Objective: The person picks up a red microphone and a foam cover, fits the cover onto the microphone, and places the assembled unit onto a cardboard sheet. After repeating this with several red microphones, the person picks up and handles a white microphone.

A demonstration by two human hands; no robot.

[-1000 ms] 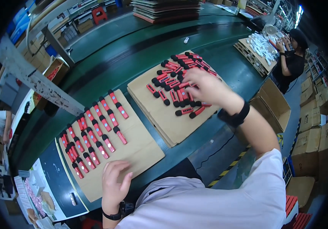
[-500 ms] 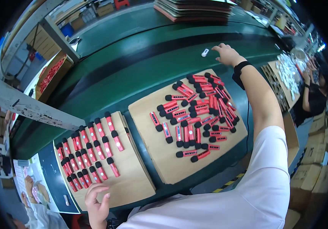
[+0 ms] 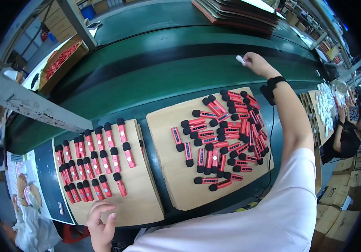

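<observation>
Far out over the green conveyor belt (image 3: 155, 59), my right hand (image 3: 258, 65) is closed, its fingertips pinching a small white microphone (image 3: 240, 59). My left hand (image 3: 100, 222) hovers at the near edge of the left cardboard sheet (image 3: 140, 195), thumb and fingers apart, holding nothing. Red mini microphones with black foam heads stand in rows on that sheet; the closest to my left hand is a red microphone (image 3: 121, 187). On the right cardboard sheet (image 3: 163, 126) lies a loose, jumbled group of red microphones (image 3: 209, 159), below my right forearm.
A metal post (image 3: 42, 107) slants in from the left. Behind it stands a box of red parts (image 3: 63, 59). Stacked boards (image 3: 239, 14) lie at the back. A black cable (image 3: 273, 147) runs beside the right sheet. Co-workers sit left and right, the right one by white pieces (image 3: 325, 109).
My right hand has closed on the white microphone, which was lying on the belt. My left hand keeps its open pose near the left sheet. The whole view has shifted slightly.
</observation>
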